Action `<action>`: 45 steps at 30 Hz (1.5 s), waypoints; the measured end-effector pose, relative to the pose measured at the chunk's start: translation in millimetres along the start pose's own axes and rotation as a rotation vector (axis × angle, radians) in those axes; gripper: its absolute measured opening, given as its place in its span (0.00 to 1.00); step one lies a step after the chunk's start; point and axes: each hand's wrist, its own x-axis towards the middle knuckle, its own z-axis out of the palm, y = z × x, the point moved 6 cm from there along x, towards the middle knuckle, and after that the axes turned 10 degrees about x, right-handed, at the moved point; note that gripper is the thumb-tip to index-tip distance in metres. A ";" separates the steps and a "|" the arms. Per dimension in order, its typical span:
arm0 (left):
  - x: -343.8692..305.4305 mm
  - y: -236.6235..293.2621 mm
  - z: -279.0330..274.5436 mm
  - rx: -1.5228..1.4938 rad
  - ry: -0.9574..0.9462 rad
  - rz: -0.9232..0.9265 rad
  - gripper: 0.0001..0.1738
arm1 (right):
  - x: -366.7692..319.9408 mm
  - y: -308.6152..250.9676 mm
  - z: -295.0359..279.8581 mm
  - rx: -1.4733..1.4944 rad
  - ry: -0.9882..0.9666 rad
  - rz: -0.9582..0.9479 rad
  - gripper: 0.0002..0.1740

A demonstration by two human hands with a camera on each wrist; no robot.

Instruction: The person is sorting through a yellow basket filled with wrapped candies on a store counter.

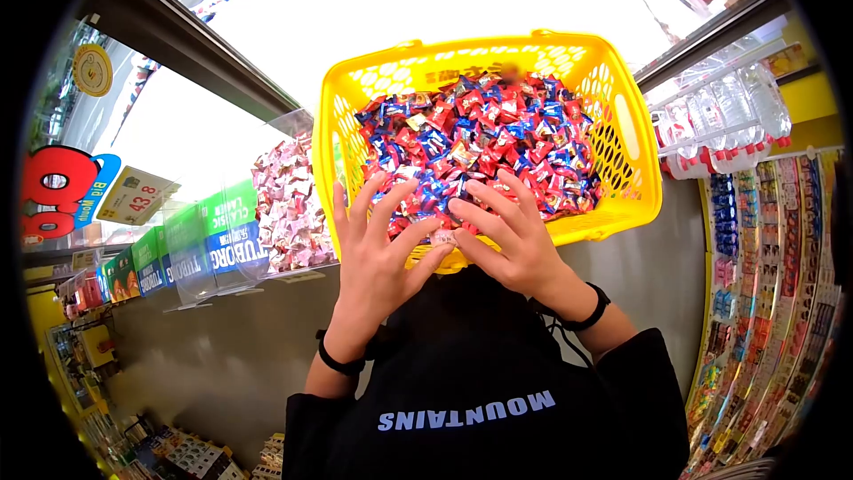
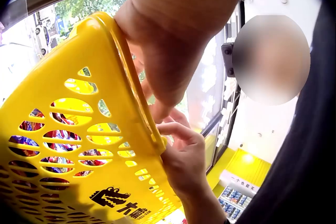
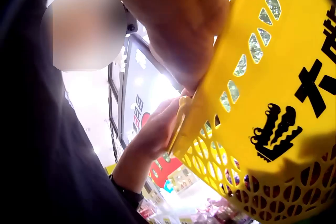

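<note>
A yellow plastic basket (image 1: pixel 638 156), full of red and blue wrapped candies (image 1: pixel 462 138), is in front of the person. Both hands meet over its near rim. My left hand (image 1: pixel 373 253) pinches a small pale pink wrapped candy (image 1: pixel 442 236) between index finger and thumb, its other fingers spread. From the other side, my right hand (image 1: pixel 524 249) has its index fingertip at the same candy, the thumb hidden beneath. In the left wrist view, the right hand (image 2: pixel 184 155) shows bent fingers by the rim; the basket side hides the candy in both wrist views.
To the left, a clear bin holds pink wrapped candies (image 1: pixel 293 204), beside green and blue Tuborg boxes (image 1: pixel 233 231) and a price sign (image 1: pixel 135 196). Bottles (image 1: pixel 720 111) and shelves of packaged goods (image 1: pixel 769 276) line the right. Grey floor (image 1: pixel 222 347) shows behind.
</note>
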 end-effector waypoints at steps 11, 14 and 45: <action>-26.7 -39.0 -28.5 0.051 0.247 -0.150 0.15 | 2.8 1.9 1.5 -0.017 0.049 0.062 0.16; -51.9 -91.0 -31.2 0.097 0.449 -0.354 0.15 | 6.8 2.3 4.5 -0.024 0.022 0.102 0.18; -114.6 -170.7 94.4 0.269 0.096 -0.503 0.18 | 67.9 100.7 4.0 -0.243 -0.664 -0.005 0.12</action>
